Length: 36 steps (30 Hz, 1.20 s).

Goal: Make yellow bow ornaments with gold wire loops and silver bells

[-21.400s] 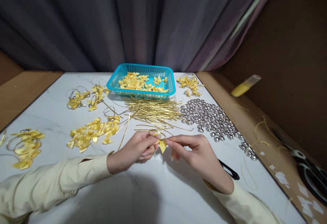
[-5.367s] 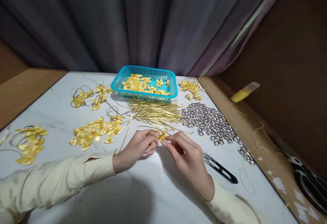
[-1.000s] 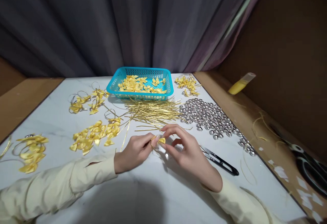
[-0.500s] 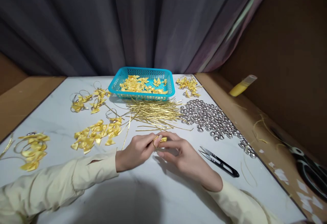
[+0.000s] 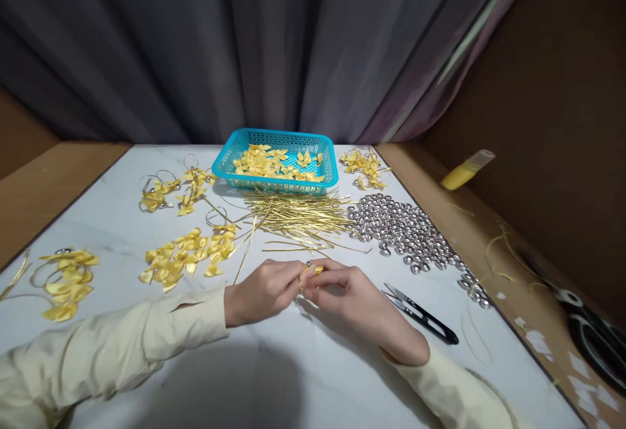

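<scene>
My left hand (image 5: 268,292) and my right hand (image 5: 353,298) meet above the middle of the white table, fingertips pinched together. Between them is a small yellow ribbon bow (image 5: 318,270), mostly covered by my right fingers. A gold cord (image 5: 300,284) curves in a loop at my left fingertips, and a small silver bead (image 5: 308,264) shows just above. How cord, bead and bow are joined is hidden by the fingers. Just beyond my hands lies a pile of gold cords (image 5: 298,217). Black thread snips (image 5: 421,315) rest to the right of my right hand.
At the back stands a blue basket (image 5: 225,171) of yellow bows. Silver beads (image 5: 405,230) spread to its right. Loose bows (image 5: 188,251) and looped bows (image 5: 68,282) lie leftward. Large scissors (image 5: 594,334) and a yellow glue bottle (image 5: 464,171) are beyond the right edge.
The cord loop now shows more clearly below my fingertips, and a silver bead has come into sight. My right fingers have curled in closer over the bow. The view has shifted slightly.
</scene>
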Motion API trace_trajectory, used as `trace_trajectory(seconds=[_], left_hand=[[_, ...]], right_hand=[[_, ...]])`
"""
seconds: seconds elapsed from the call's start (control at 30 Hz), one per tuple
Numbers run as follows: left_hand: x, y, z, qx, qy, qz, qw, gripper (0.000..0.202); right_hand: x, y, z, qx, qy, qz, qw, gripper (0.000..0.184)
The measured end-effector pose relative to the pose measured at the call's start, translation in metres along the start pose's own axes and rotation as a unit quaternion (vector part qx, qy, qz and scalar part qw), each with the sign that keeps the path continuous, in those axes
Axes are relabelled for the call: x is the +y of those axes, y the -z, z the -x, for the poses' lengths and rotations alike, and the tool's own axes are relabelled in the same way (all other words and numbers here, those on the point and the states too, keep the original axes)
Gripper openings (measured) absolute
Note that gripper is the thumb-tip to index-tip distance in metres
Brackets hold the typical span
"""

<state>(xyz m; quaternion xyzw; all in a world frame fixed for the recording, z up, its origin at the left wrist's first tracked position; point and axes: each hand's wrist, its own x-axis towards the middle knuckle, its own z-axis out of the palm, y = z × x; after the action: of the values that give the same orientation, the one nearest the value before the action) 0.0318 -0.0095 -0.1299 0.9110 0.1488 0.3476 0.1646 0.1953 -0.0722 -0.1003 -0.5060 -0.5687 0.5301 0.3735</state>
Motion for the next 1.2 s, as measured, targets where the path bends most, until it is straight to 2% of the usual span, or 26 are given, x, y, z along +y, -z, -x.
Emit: trace_trajectory(seconds=[0.1,0.23,0.4,0.47,0.57,0.73,1.0,1.2], left_hand=[[0.0,0.0,0.0,-0.004,-0.003,-0.004,1.0,0.029],[0.001,0.001,-0.001,-0.002,0.005,0.0,1.0,0.028],[0.001,0.001,-0.002,-0.002,0.006,0.017,1.0,0.026],[0.002,0.001,-0.003,0.001,0.007,0.017,1.0,0.027],[0.002,0.001,-0.003,0.004,0.004,0.014,1.0,0.028],[0.002,0.001,-0.002,-0.012,0.008,0.012,1.0,0.028],[0.002,0.002,-0.002,-0.032,-0.006,0.047,0.998,0.027],[0.004,0.005,-0.004,-0.038,-0.011,0.066,0.997,0.03]], right_hand=[[0.0,-0.002,0.0,0.02,0.012,0.0,1.0,0.01],[-0.006,0.0,0.0,0.017,0.006,-0.051,0.999,0.017],[-0.019,0.01,0.003,0.038,-0.068,-0.133,0.988,0.014],[-0.021,0.014,0.004,0.046,-0.099,-0.172,0.979,0.01],[-0.018,0.019,0.004,0.023,-0.118,-0.262,0.958,0.005],[-0.011,0.029,0.002,-0.022,-0.133,-0.378,0.916,0.01],[-0.01,0.039,0.001,-0.014,-0.118,-0.417,0.901,0.012],[-0.006,0.037,-0.002,-0.046,-0.113,-0.376,0.919,0.016]])
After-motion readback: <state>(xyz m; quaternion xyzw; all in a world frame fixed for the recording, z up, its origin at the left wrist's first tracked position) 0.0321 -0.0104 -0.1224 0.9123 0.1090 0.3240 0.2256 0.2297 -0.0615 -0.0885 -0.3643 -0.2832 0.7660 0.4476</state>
